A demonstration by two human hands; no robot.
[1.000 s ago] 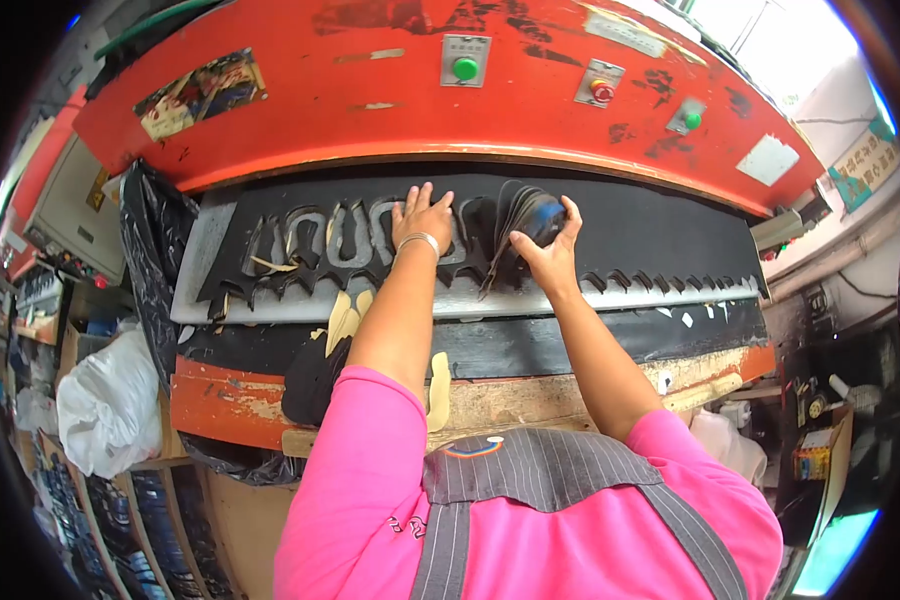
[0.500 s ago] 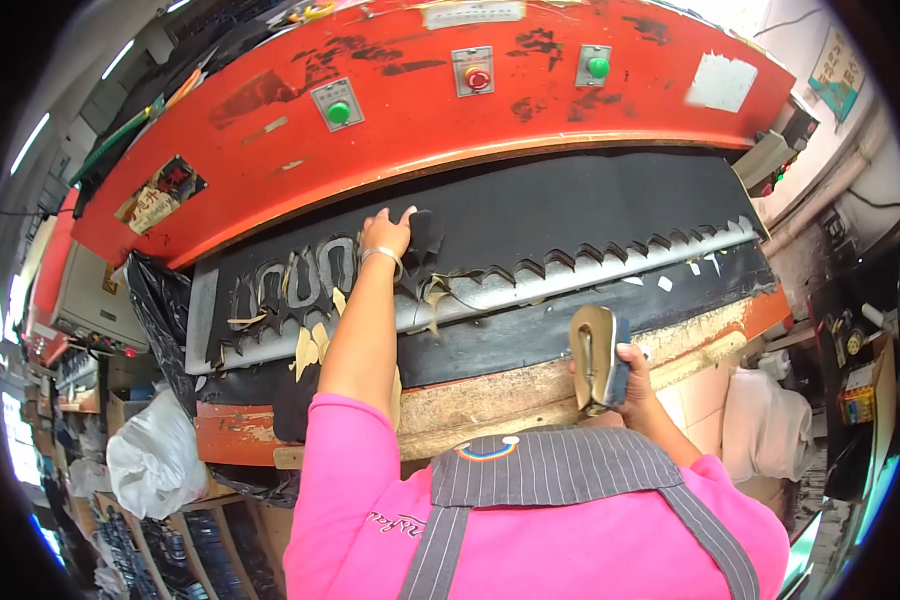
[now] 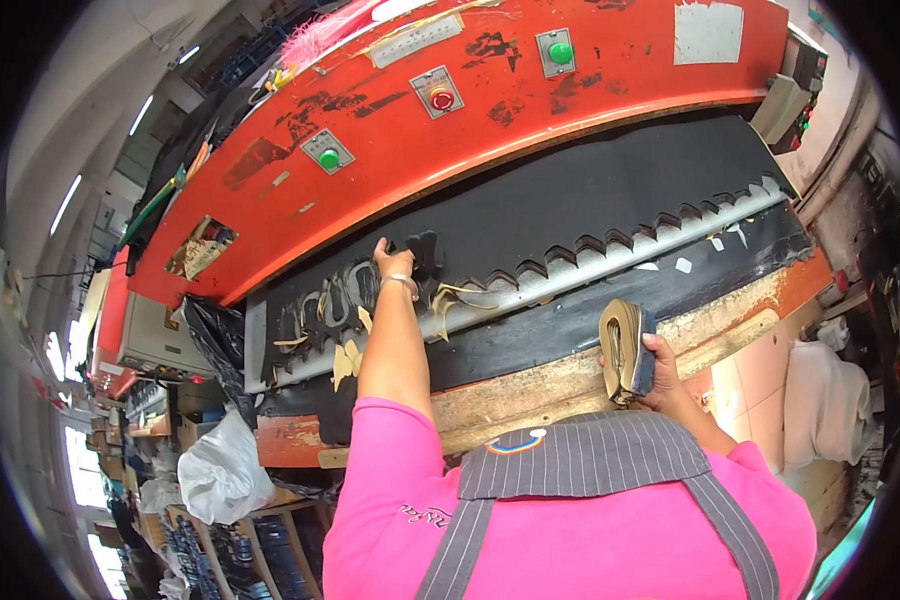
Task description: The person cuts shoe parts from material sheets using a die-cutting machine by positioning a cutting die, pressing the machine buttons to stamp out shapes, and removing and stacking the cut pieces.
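Right hand [image 3: 662, 374]: closed around the side of one oblong block [image 3: 622, 348], tan looped face, dark blue side, stood roughly upright above the front edge of the worktable, near the grey pinstriped apron bib [image 3: 585, 455].

Left hand [image 3: 394, 262]: stretched forward over the work surface, fingers partly bent, a pale band [image 3: 399, 281] at the wrist; cannot tell whether it grips anything. Just beside it, to the right, a small upright dark piece [image 3: 427, 250].

Work surface: layered matt black sheet material [image 3: 610, 185], front edge cut in a row of scallops and points, lying on a pale grey metal-like bed [image 3: 530, 290]. To the left of the left hand, U-shaped openings [image 3: 333, 303] in the black layers, grey showing through. Along the front, thin cream scraps [image 3: 346, 362], a few beside the left forearm.

Behind: long red painted machine beam [image 3: 390, 140], scuffed with black, bearing two round green buttons [image 3: 329, 159] and one round red button [image 3: 441, 98] between them.

Left end: glossy black plastic bag [image 3: 216, 340] hanging; crumpled white plastic bag [image 3: 225, 472] below.
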